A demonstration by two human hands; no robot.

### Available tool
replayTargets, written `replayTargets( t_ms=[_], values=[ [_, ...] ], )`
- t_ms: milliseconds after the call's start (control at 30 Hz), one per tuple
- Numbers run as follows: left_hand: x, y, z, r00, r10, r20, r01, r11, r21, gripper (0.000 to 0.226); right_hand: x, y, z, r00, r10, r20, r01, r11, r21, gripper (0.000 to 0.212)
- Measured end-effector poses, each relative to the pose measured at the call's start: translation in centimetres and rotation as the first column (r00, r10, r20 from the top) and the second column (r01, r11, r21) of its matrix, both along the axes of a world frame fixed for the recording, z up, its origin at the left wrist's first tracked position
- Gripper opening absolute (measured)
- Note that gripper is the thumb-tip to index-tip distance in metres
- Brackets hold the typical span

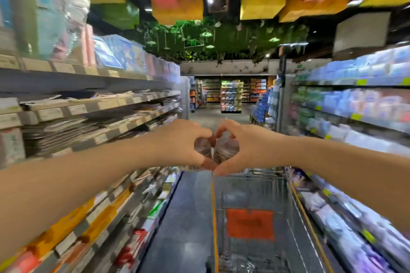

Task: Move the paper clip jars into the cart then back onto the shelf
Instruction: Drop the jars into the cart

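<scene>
The fingers (199,132) of the left hand (182,146) are curled over the top of one clear jar, with the thumb closed beneath it. The right hand (246,148) is wrapped round a second in the same way. The left jar (203,147) and the right jar (225,152) are pressed side by side at mid-frame, so that the two hands almost meet. Metallic contents, presumably the paper clips, are seen through the walls.

The jars are judged small, rigid, smooth-walled and fairly light; plastic or glass cannot be told. Loose clips would shift if a jar were tilted. The walls are likely slippery, so a grip round the body, as made here, is judged safer than one by the lid alone.

Both jars are held in the air, just above the far rim of the wire cart (255,188), which fills the lower middle of the frame. The stationery shelf (88,106) runs along the left, well apart from the jars.
</scene>
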State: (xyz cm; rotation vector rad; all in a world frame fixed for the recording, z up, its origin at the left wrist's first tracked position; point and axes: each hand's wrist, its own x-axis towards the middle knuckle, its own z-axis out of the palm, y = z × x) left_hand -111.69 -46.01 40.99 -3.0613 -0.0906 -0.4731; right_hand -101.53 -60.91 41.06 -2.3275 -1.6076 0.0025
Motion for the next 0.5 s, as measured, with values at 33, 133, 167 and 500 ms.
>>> replayTargets(
  t_ms=[33, 133, 167, 500],
  values=[
    [2.3, -0.4, -0.4, 0.999, -0.042, -0.004, 0.042, 0.999, -0.006, 0.04, 1.7, -0.9, -0.3, 0.999, -0.052, -0.004, 0.052, 0.999, -0.011, 0.072],
    [9.2, -1.4, -1.4, 0.986, -0.164, -0.017, 0.164, 0.986, 0.006, 0.035, 6.6, -3.1, -1.1, 0.982, -0.188, -0.018, 0.187, 0.982, -0.03, 0.073],
    [11.5, -1.7, -1.8, 0.979, -0.201, -0.015, 0.201, 0.98, -0.006, 0.037, 8.3, -3.8, -1.4, 0.976, -0.218, -0.018, 0.217, 0.976, -0.032, 0.073],
    [28.2, -3.6, -11.7, 0.937, -0.323, -0.132, 0.289, 0.93, -0.226, 0.083, 22.0, -7.6, -11.4, 0.906, -0.394, -0.153, 0.401, 0.916, 0.015, 0.068]
  ],
)
